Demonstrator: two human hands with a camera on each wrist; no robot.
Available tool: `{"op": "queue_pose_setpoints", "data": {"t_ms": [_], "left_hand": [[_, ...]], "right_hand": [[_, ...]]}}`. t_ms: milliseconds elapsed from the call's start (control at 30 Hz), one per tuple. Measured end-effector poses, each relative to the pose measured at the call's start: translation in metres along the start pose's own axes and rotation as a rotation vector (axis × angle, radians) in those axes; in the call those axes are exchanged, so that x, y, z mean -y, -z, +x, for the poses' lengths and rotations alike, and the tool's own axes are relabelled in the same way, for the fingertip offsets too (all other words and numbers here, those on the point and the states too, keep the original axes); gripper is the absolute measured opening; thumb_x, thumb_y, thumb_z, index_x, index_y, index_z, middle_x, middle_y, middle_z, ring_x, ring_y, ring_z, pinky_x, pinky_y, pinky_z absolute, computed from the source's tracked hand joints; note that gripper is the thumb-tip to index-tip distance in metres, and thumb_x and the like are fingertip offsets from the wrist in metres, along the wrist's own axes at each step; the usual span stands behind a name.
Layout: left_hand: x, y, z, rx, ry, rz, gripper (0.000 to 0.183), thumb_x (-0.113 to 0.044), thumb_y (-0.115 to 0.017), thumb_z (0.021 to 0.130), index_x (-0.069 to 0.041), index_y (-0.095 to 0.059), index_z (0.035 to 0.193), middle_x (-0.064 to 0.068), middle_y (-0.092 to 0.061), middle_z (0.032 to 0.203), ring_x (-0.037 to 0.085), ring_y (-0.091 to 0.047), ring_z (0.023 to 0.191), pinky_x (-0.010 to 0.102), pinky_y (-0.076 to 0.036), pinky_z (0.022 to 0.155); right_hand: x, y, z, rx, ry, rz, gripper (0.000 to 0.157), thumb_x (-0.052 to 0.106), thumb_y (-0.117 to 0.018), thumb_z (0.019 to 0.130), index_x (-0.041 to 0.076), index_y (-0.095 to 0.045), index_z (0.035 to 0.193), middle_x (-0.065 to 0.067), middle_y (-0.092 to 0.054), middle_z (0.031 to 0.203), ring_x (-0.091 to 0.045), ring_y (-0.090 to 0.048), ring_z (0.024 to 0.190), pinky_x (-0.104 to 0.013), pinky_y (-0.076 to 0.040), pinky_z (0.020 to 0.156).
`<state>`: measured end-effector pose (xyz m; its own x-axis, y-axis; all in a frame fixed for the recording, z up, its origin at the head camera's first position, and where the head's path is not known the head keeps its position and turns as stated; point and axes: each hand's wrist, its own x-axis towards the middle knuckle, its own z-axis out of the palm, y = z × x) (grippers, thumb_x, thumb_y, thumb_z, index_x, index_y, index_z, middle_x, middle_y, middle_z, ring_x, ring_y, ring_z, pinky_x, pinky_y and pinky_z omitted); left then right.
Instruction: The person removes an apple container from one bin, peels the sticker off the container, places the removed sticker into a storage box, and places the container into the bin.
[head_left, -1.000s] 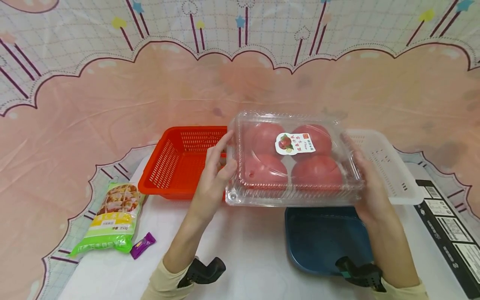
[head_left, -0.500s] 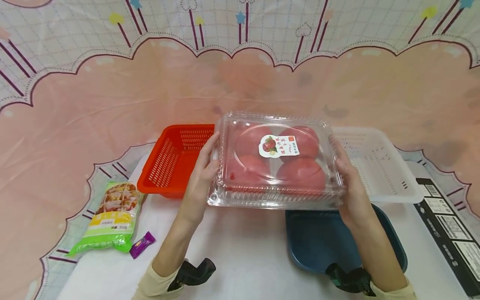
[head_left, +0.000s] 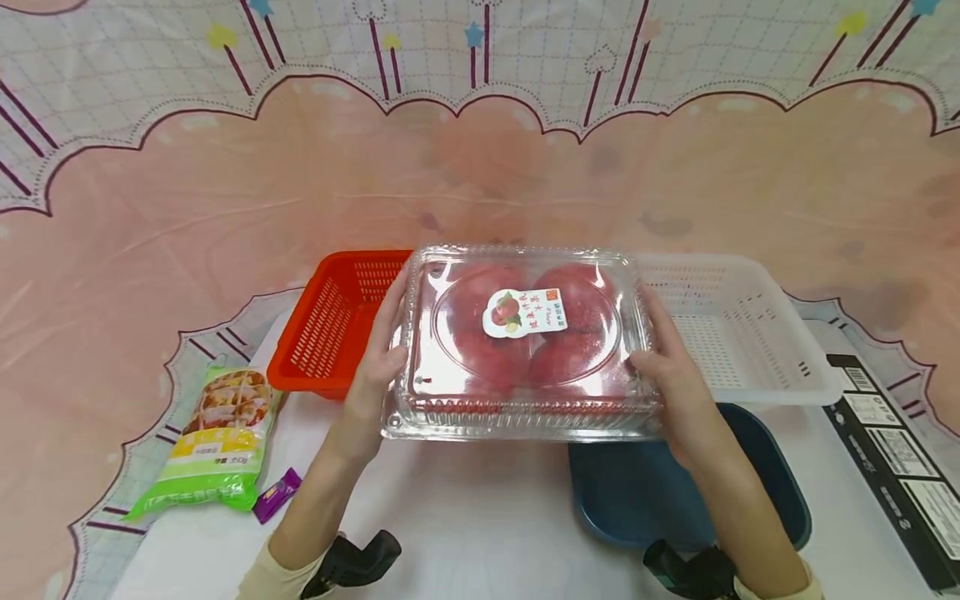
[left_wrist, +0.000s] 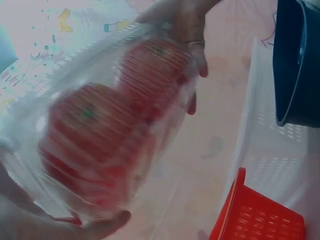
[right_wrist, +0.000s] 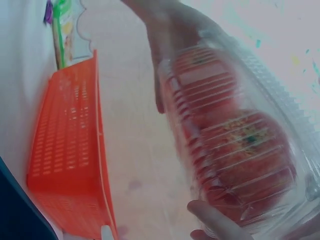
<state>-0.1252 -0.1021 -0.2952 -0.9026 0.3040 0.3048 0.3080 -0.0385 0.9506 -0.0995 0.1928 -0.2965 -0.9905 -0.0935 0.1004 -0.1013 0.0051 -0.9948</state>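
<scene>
Both hands hold a clear plastic clamshell box (head_left: 517, 408) up over the white table, in the middle of the head view. Large round red fruits (head_left: 573, 358) show through its lid, which carries a fruit-shaped label (head_left: 525, 312). My left hand (head_left: 367, 387) grips the box's left end, and my right hand (head_left: 678, 396) grips its right end with the thumb on the lid's edge. The left wrist view shows the ribbed side of the box (left_wrist: 155, 135) with two fruits behind it. In the right wrist view, the fruits (right_wrist: 250, 155) have greenish stem spots.
Behind the box stand an orange-red basket (head_left: 311, 342) on the left and a white basket (head_left: 795, 367) on the right. A dark blue tray (head_left: 622, 500) lies below the right forearm. At left are a green snack bag (head_left: 217, 442) and a purple-wrapped candy (head_left: 276, 495); a black box (head_left: 892, 475) lies far right.
Both hands have carried the box leftward and slightly down, tipping its lid more toward the head camera. More of the white basket and blue tray shows.
</scene>
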Motion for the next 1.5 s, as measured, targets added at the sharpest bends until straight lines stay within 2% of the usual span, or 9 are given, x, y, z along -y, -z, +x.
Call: {"op": "queue_pose_setpoints", "data": {"t_ms": [100,167,233,433,667,967,1267,1367,1500], "left_hand": [[0.002,0.003,-0.006,-0.022,0.052,0.043,0.083,-0.016,-0.045,0.086,-0.040,-0.005,0.154,-0.014,-0.006,0.161,0.021,-0.006,0.148,0.059,-0.033,0.111],[0.002,0.006,-0.011,-0.045,0.081,0.064,0.088,-0.013,-0.050,0.084,-0.039,-0.004,0.155,-0.012,-0.005,0.161,0.022,-0.005,0.148,0.063,-0.029,0.111],[0.002,0.008,-0.014,-0.062,0.093,0.044,0.089,-0.011,-0.051,0.083,-0.037,-0.005,0.155,-0.010,-0.006,0.161,0.023,-0.006,0.148,0.062,-0.031,0.110],[-0.001,0.014,-0.018,-0.093,0.098,0.021,0.088,-0.009,-0.052,0.083,-0.037,-0.010,0.155,-0.011,-0.010,0.160,0.022,-0.009,0.147,0.060,-0.032,0.111],[0.000,0.020,-0.023,-0.099,0.106,0.050,0.091,-0.007,-0.054,0.080,-0.037,-0.011,0.154,-0.011,-0.013,0.159,0.024,-0.011,0.146,0.057,-0.035,0.109],[0.000,0.028,-0.029,-0.084,0.109,0.059,0.091,-0.005,-0.056,0.079,-0.031,-0.013,0.155,-0.006,-0.010,0.161,0.028,-0.005,0.148,0.072,-0.017,0.112],[0.011,0.039,-0.039,-0.069,0.138,0.110,0.093,-0.007,-0.059,0.080,-0.030,-0.010,0.155,-0.004,-0.009,0.162,0.030,-0.002,0.148,0.076,-0.017,0.109],[0.014,0.043,-0.040,-0.055,0.149,0.130,0.093,-0.007,-0.057,0.079,-0.031,-0.009,0.155,-0.002,-0.006,0.162,0.031,-0.001,0.148,0.077,-0.015,0.108],[0.019,0.047,-0.044,-0.036,0.170,0.145,0.095,-0.007,-0.055,0.078,-0.032,-0.006,0.155,0.002,-0.005,0.162,0.034,-0.002,0.147,0.076,-0.019,0.107]], "right_hand": [[0.000,-0.004,-0.002,0.036,0.039,-0.054,0.075,0.010,-0.039,0.091,0.039,-0.011,0.154,-0.002,-0.009,0.162,-0.036,-0.021,0.139,-0.042,-0.047,0.093],[-0.002,-0.008,-0.004,0.060,0.072,-0.089,0.074,0.012,-0.040,0.091,0.039,-0.011,0.154,-0.004,-0.012,0.161,-0.038,-0.024,0.137,-0.049,-0.047,0.094],[-0.004,-0.013,-0.005,0.078,0.084,-0.110,0.074,0.013,-0.040,0.091,0.040,-0.011,0.154,-0.004,-0.012,0.161,-0.039,-0.024,0.137,-0.054,-0.046,0.094],[-0.009,-0.024,-0.004,0.109,0.061,-0.099,0.076,0.012,-0.042,0.091,0.038,-0.007,0.154,-0.005,-0.013,0.159,-0.036,-0.024,0.136,-0.053,-0.044,0.096],[-0.013,-0.031,-0.005,0.142,0.043,-0.120,0.085,0.014,-0.051,0.089,0.034,-0.001,0.155,-0.011,-0.010,0.160,-0.044,-0.023,0.139,-0.072,-0.041,0.096],[-0.019,-0.038,-0.005,0.158,0.001,-0.113,0.090,0.017,-0.057,0.087,0.032,-0.001,0.155,-0.013,-0.014,0.158,-0.043,-0.027,0.137,-0.066,-0.045,0.097],[-0.029,-0.049,-0.003,0.164,-0.059,-0.161,0.094,0.025,-0.061,0.085,0.031,0.000,0.155,-0.014,-0.011,0.159,-0.046,-0.018,0.141,-0.075,-0.033,0.101],[-0.031,-0.051,-0.003,0.170,-0.047,-0.167,0.095,0.025,-0.063,0.084,0.030,0.000,0.155,-0.014,-0.011,0.159,-0.045,-0.016,0.141,-0.074,-0.035,0.100],[-0.034,-0.053,-0.005,0.199,-0.026,-0.181,0.094,0.027,-0.065,0.085,0.031,-0.001,0.154,-0.013,-0.012,0.158,-0.044,-0.016,0.141,-0.073,-0.037,0.100]]}}
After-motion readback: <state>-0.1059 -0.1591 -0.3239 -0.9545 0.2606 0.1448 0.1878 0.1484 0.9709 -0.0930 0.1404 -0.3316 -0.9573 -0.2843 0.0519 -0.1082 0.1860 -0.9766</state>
